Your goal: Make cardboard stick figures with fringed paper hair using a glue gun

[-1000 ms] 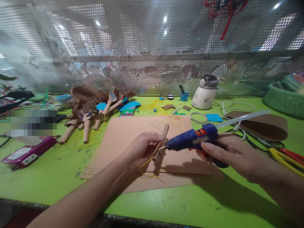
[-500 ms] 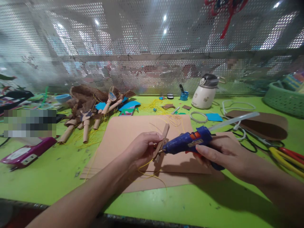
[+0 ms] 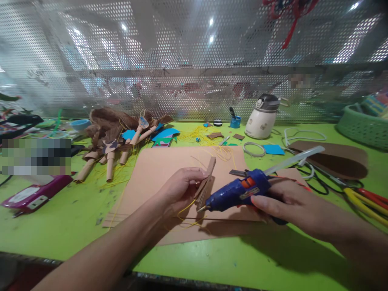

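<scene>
My left hand (image 3: 184, 186) is closed on a narrow folded strip of brown cardboard (image 3: 210, 167), which it holds tilted over the paper. Yellow string (image 3: 184, 210) dangles below those fingers. In my right hand (image 3: 291, 202) is a blue hot glue gun (image 3: 233, 192) with a clear glue stick (image 3: 298, 159) poking out of its back. The gun's metal nozzle points left, close to the lower end of the strip; whether it touches I cannot tell. Under both hands lie stacked sheets of brown paper (image 3: 151, 173).
Cardboard-tube figures (image 3: 110, 161) lie to the left, beyond a magenta power strip (image 3: 42, 192). A white bottle (image 3: 262, 119), a blue cup (image 3: 235, 122) and a tape ring (image 3: 254, 149) stand or lie behind. Yellow-handled scissors (image 3: 360, 204) and a green basket (image 3: 363, 125) are at right.
The glue gun has shifted slightly down and left, its nozzle moving toward the strip's lower end. A dark tool behind it now shows more. My left hand stays nearly still.
</scene>
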`<state>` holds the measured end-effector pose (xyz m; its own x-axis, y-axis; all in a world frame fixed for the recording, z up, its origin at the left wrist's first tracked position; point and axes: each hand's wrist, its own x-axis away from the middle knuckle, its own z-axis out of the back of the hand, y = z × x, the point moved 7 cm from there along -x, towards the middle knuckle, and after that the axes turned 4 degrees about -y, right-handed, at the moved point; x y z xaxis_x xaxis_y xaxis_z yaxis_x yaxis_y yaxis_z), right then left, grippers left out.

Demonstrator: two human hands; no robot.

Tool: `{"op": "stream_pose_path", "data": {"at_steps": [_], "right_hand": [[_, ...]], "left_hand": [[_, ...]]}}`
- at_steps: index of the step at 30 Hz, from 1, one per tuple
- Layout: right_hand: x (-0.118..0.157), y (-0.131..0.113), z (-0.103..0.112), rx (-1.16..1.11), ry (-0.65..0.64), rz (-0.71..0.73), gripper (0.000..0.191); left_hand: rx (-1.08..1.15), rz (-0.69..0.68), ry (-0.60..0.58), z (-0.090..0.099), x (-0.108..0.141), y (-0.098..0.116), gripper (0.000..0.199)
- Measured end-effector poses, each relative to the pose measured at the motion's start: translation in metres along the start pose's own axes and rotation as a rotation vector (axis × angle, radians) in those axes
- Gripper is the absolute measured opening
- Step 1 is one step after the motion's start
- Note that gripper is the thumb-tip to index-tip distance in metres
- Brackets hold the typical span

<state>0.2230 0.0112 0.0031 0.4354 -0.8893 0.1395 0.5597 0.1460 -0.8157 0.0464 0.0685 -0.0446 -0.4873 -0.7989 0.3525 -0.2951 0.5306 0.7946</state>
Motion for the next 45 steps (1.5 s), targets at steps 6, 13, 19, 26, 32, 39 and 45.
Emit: {"op": "stream_pose_path", "data": {"at_steps": [6, 13, 19, 26, 32, 39, 45], "right_hand": [[-0.002, 0.005, 0.013, -0.206, 0.027, 0.05, 0.039], [-0.008, 0.018, 0.039, -0.414, 0.255, 0.062, 0.036], [-0.022, 0.047, 0.075, -0.114, 0.601, -0.012, 0.039], [-0.043, 0.063, 0.089, 0.349, 0.674, -0.071, 0.04], [-0.069, 0.063, 0.087, 0.521, 0.612, 0.031, 0.036], [-0.091, 0.068, 0.079, 0.595, 0.475, 0.171, 0.032], [-0.087, 0.073, 0.079, 0.6, 0.432, 0.236, 0.032]], "left_hand": [[-0.057, -0.074, -0.045, -0.001, -0.001, 0.004, 0.008], [-0.1, -0.136, -0.026, -0.003, 0.001, 0.008, 0.009], [-0.176, -0.132, -0.046, -0.002, 0.002, 0.008, 0.013], [-0.144, -0.129, -0.042, -0.007, 0.006, 0.009, 0.01], [-0.147, -0.134, -0.076, -0.005, 0.004, 0.006, 0.013], [-0.188, -0.207, -0.093, 0.0, 0.0, 0.012, 0.019], [-0.161, -0.191, -0.115, -0.003, 0.002, 0.007, 0.019]]}}
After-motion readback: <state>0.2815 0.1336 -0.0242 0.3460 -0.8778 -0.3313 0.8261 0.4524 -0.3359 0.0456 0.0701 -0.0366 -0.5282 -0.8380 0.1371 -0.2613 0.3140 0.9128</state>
